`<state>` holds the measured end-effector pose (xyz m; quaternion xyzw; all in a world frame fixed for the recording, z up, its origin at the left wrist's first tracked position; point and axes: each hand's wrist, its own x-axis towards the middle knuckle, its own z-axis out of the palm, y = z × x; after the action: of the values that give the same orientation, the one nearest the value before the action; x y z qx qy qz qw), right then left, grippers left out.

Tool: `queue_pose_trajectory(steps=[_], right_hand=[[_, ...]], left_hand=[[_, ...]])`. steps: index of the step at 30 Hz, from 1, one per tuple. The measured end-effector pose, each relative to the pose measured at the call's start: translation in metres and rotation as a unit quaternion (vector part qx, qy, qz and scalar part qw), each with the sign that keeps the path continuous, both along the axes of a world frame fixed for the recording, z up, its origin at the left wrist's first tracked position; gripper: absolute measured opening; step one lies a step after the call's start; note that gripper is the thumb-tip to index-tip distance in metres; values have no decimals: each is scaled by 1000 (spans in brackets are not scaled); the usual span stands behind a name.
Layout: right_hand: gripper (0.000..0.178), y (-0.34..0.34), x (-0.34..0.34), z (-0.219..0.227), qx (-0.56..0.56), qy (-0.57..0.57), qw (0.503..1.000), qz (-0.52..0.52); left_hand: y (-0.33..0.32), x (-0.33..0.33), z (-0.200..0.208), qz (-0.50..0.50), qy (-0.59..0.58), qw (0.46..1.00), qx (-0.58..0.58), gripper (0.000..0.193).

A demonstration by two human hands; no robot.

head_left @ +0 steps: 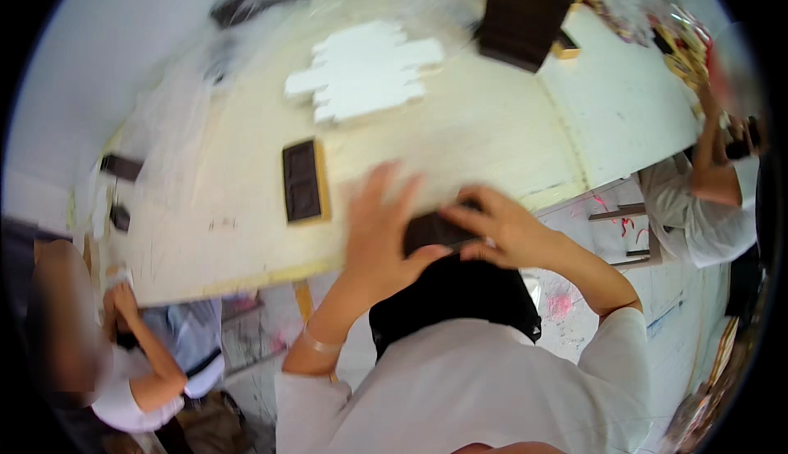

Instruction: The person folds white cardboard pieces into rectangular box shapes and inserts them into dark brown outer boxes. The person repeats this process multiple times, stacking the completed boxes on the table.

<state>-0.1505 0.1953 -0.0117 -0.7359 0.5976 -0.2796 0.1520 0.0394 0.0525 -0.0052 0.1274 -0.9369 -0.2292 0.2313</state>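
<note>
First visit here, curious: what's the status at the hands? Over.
Left hand open, blurred. Right hand gripping dark box. Gold-sided box apart, not blocking.

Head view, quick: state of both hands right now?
Left hand: open, fingers spread and blurred, thumb at the dark box.
Right hand: fingers bent over the same box; whether it grips firmly cannot be told.

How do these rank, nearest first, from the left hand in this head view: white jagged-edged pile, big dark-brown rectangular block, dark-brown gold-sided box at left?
From the left hand:
1. Gold-sided box, to its left
2. White pile, farther up
3. Big block, upper right
</note>
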Motion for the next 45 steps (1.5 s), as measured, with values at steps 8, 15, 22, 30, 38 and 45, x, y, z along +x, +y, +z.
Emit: queue_pose_trajectory(steps=[8,15,22,30,38,45], right_hand=[[75,2,-119,170,-280,280,900,-180],[69,-17,-19,92,-22,170,973,153],[63,-31,-125,187,-125,241,930,-248],[59,-67,-127,154,-210,339,912,-96],[50,-63,-91,65,-100,119,986,-69],[38,-86,-43,35,-247,112,959,-77]], left_hand=[[-39,55,-15,277,-62,959,-5,77],[-4,39,14,-93,79,974,191,80],[-51,22,20,-18,24,993,114,77],[-136,-62,-17,100,-58,957,-266,37],[-139,-68,-20,70,112,962,-238,9],[-94,-39,39,61,137,974,-169,8]])
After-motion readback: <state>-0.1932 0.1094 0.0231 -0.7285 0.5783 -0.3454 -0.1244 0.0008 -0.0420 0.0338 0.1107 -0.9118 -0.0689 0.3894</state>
